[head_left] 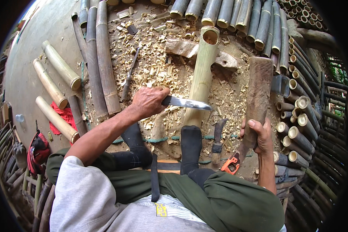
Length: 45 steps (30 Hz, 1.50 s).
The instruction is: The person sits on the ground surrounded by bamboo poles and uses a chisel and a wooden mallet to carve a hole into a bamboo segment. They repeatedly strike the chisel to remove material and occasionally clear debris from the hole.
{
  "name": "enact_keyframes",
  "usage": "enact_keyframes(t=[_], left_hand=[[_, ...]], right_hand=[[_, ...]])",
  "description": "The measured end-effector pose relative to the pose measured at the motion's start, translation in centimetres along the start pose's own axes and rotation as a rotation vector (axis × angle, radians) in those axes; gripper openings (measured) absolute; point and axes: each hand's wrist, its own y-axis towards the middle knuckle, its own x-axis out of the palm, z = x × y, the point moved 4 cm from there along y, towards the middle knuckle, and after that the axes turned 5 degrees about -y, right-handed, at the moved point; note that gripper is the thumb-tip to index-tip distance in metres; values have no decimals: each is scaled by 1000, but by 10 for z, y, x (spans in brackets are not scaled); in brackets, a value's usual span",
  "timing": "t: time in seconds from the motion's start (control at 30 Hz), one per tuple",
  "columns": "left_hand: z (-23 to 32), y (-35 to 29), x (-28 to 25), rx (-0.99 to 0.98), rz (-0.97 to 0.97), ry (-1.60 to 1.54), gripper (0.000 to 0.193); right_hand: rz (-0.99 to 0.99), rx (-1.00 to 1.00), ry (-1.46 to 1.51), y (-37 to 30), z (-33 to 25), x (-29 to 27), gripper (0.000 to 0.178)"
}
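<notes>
My left hand is closed round the handle of a knife. The knife's bright blade points right and crosses over a peeled bamboo tube. That tube slants away from me, its far end propped on a rough wooden block and its near end by my black-socked foot. In my right hand is a heavy wooden mallet, gripped at its narrow lower part, with the thick head up. Some of my right fingers are hidden behind it.
Between my feet and the block lie wood shavings and a chisel-like tool. A hooked blade and an orange-handled saw are near my right knee. Dark bamboo poles curve round the far and right sides; pale tubes lie left.
</notes>
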Motion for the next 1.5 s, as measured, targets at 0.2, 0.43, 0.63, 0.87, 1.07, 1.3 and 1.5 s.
enact_keyframes(t=[0.2, 0.43, 0.63, 0.87, 1.07, 1.3, 1.5], left_hand=[[0, -7, 7, -9, 2, -4, 28], [-5, -5, 8, -32, 2, -26, 26], [-4, -5, 9, -39, -21, -28, 23], [-3, -6, 8, -7, 12, -31, 21], [-4, -5, 9, -47, -27, -43, 22], [-7, -1, 11, -33, -38, -18, 16], [1, 11, 1, 27, -55, 23, 20]], right_hand=[[64, -64, -110, 2, 5, 6, 48], [77, -29, -109, 1, 7, 8, 48], [29, 10, -82, 1, 12, 9, 53], [19, -13, -145, 1, 10, 15, 49], [-9, -5, -183, 2, 9, 19, 52], [-86, -533, -769, 3, -5, 36, 59], [-266, -1169, -1684, 69, 2, 31, 41]])
